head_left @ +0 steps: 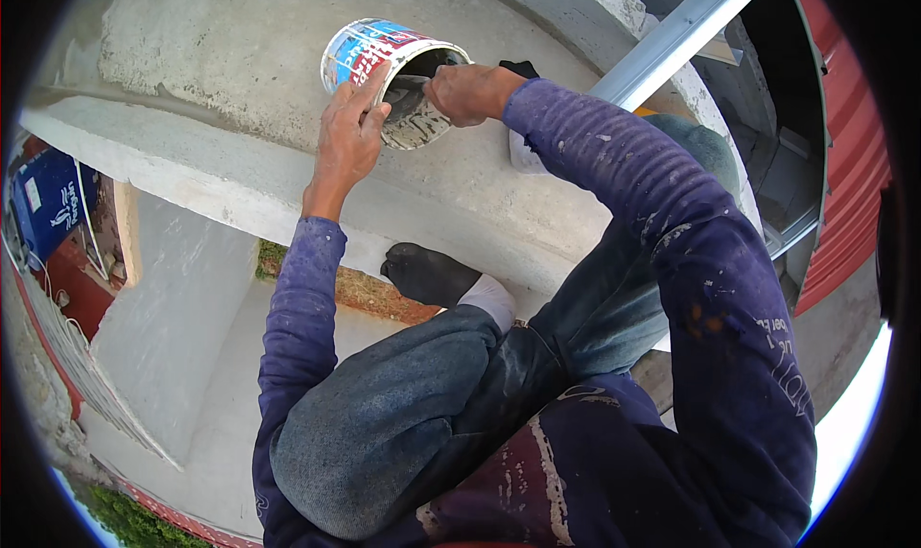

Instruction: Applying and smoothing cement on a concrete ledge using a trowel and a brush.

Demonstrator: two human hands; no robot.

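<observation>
A paint bucket (408, 41) with a blue, red and white side and a smeared rim lies tipped on the concrete ledge, its mouth toward me. My left hand (347, 137) grips it at the near rim, fingers stretched along the outside and thumb by the edge. Inside the mouth, my right hand (463, 94) is closed at the right edge. A grey, blade-like shape (411, 95) shows in the bucket beside those fingers, but I cannot make out the tool or its handle. Grey-white paste coats the inner wall (417, 131).
I sit on a curved concrete ledge (221, 59) with a drop on its near side. My dark-socked foot (422, 272) rests at that edge. A metal channel (676, 44) crosses at upper right, near red corrugated sheeting (844, 145). A blue container (48, 207) stands lower at left.
</observation>
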